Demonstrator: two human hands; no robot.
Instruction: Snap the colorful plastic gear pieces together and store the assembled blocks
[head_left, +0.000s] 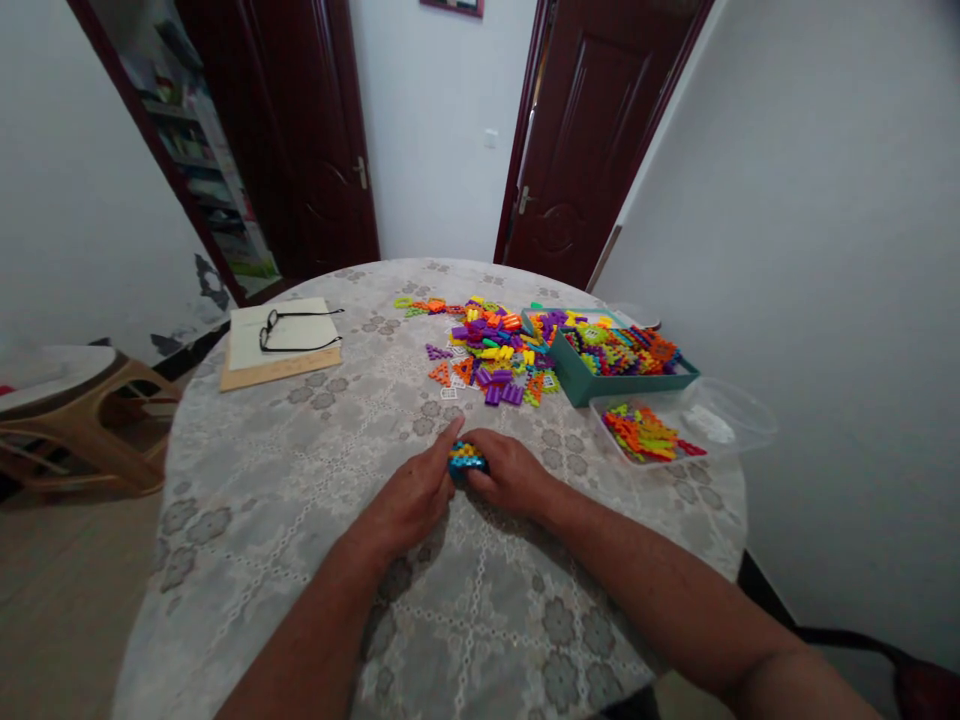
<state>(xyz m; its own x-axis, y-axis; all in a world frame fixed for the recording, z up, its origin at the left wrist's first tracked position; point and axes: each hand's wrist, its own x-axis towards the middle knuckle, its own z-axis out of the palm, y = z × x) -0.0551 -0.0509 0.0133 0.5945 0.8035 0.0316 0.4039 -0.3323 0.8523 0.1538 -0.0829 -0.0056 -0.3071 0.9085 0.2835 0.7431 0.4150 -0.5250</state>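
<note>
Between my two hands, low over the near middle of the table, is a small block of blue and yellow interlocking plastic pieces (pixel 467 459). My right hand (pixel 508 473) is closed around its right side, thumb in front and fingers behind. My left hand (pixel 422 488) presses against the left side, with its index finger stretched forward past the block. The left fingertips are partly hidden. Beyond my hands lies a loose pile of bright plastic building pieces (pixel 495 352) in purple, orange, yellow and green.
A green box (pixel 600 385) full of pieces stands right of the pile. In front of it, a clear plastic container (pixel 652 460) holds orange and green pieces. Black glasses (pixel 296 347) rest on paper over a wooden board (pixel 281 370) at left. A patterned cloth covers the round table (pixel 247 480).
</note>
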